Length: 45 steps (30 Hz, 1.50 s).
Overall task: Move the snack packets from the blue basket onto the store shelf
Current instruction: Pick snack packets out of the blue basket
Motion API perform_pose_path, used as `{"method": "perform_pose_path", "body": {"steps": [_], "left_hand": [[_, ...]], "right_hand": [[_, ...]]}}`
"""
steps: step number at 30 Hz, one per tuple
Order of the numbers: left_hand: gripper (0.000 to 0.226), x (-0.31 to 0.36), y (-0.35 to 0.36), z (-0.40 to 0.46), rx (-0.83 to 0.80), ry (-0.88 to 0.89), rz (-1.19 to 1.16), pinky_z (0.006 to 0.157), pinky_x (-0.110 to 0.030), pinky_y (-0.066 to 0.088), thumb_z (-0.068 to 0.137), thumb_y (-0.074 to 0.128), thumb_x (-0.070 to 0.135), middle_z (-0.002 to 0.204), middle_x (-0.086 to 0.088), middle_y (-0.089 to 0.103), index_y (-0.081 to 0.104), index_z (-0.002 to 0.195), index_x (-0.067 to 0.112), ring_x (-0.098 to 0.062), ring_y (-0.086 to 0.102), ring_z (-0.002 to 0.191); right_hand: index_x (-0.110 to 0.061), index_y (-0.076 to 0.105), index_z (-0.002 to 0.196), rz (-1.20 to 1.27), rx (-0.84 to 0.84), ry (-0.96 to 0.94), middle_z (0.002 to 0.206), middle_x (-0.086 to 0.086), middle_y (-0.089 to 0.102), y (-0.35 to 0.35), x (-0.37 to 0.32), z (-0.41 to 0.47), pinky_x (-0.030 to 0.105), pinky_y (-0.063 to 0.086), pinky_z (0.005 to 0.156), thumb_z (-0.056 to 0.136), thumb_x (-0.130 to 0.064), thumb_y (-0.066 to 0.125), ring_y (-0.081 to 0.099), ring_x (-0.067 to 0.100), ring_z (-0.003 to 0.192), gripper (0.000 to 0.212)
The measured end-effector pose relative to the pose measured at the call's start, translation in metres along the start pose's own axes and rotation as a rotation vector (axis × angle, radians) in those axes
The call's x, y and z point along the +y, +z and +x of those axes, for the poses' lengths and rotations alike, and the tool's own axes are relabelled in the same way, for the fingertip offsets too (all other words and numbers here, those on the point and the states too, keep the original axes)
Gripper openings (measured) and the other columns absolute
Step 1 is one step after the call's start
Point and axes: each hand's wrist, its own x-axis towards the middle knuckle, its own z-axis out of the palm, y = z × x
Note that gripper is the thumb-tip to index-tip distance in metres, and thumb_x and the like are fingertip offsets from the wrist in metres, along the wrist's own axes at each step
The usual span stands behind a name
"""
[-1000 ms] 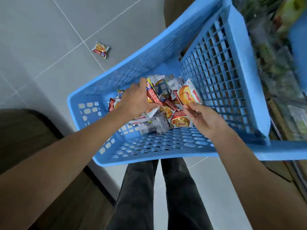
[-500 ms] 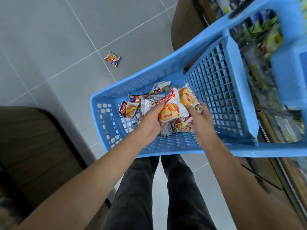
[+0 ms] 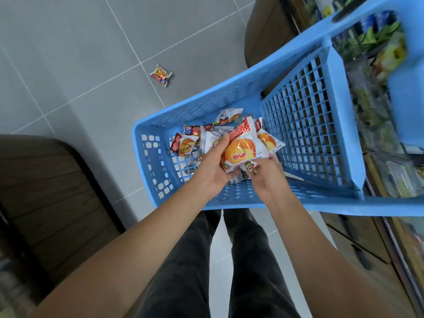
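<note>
Since a second ago, when both hands were pressed down among the snack packets, a packet has been lifted clear of the pile and is now gripped between them above the floor of the blue basket [image 3: 231,92]. The left hand [image 3: 212,167] is curled around the near left edge of the front packet [image 3: 242,150], thumb laid along its upper left side. The right hand [image 3: 267,174] is closed on the packet's lower right corner, and a second packet [image 3: 267,140], just behind the first, appears to be held by the same hand; how its fingers lie under the wrappers cannot be told. A ring is seen on one finger of the right hand.

The remaining snack packets [image 3: 199,140] are heaped against the near left end of the basket, with one packet [image 3: 228,115] lying apart at the far side of the heap. The basket is tilted, its gridded wall [image 3: 305,125] raised on the right. A single stray packet [image 3: 161,75] is seen on the grey tiled floor [image 3: 68,65], well apart from the basket. The store shelf [image 3: 376,106], stocked with blurred goods, is seen through and beyond the basket's right side. Dark trousers [image 3: 190,260] are visible below the basket, between the forearms.
</note>
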Motion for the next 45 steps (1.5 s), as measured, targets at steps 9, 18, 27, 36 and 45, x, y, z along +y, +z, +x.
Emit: {"method": "perform_pose_path", "body": {"steps": [9, 18, 27, 36, 45], "left_hand": [[0.048, 0.005, -0.011, 0.016, 0.201, 0.029, 0.280, 0.064, -0.028, 0.051, 0.083, 0.058, 0.048, 0.087, -0.001, 0.070, 0.059, 0.115, 0.012, -0.014, 0.066, 0.079], [0.038, -0.010, -0.016, 0.020, 0.218, 0.204, 0.767, 0.083, -0.025, 0.047, 0.088, 0.050, 0.050, 0.099, 0.009, 0.064, 0.052, 0.110, 0.020, -0.012, 0.061, 0.095], [0.023, 0.020, -0.052, 0.042, 0.465, 0.252, 0.665, 0.075, -0.023, 0.045, 0.095, 0.038, 0.027, 0.096, 0.000, 0.058, 0.051, 0.107, 0.012, -0.023, 0.055, 0.093], [0.077, 0.044, -0.121, 0.111, 0.708, -0.010, 1.166, 0.111, -0.043, 0.029, 0.085, 0.059, 0.034, 0.148, -0.020, 0.025, 0.017, 0.144, 0.007, -0.037, 0.028, 0.135], [0.054, 0.041, -0.139, 0.132, 0.569, 0.208, 1.303, 0.093, -0.043, 0.047, 0.076, 0.071, 0.030, 0.119, -0.016, 0.060, 0.050, 0.119, 0.006, -0.032, 0.056, 0.111]], "right_hand": [[-0.015, 0.056, 0.124, -0.242, -0.331, 0.205, 0.117, 0.006, 0.068, -0.023, -0.016, -0.003, 0.042, 0.044, 0.101, 0.078, -0.036, 0.067, 0.062, 0.025, 0.111, 0.051], [-0.016, 0.053, 0.128, -0.490, -0.222, 0.249, 0.119, 0.009, 0.067, -0.018, -0.011, 0.009, 0.039, 0.057, 0.084, 0.069, -0.058, 0.066, 0.066, 0.022, 0.106, 0.073], [-0.026, 0.059, 0.106, -0.497, -0.019, 0.146, 0.107, -0.002, 0.069, -0.006, -0.001, 0.028, 0.029, 0.059, 0.072, 0.081, -0.028, 0.071, 0.066, 0.010, 0.095, 0.028], [-0.022, 0.059, 0.115, -0.510, 0.058, 0.104, 0.114, 0.000, 0.068, -0.012, 0.000, 0.047, 0.028, 0.057, 0.074, 0.082, -0.031, 0.069, 0.064, 0.016, 0.104, 0.035], [-0.023, 0.058, 0.114, -0.526, 0.038, 0.076, 0.110, -0.002, 0.068, -0.012, 0.009, 0.069, 0.025, 0.058, 0.069, 0.083, -0.031, 0.069, 0.066, 0.013, 0.099, 0.034]]}}
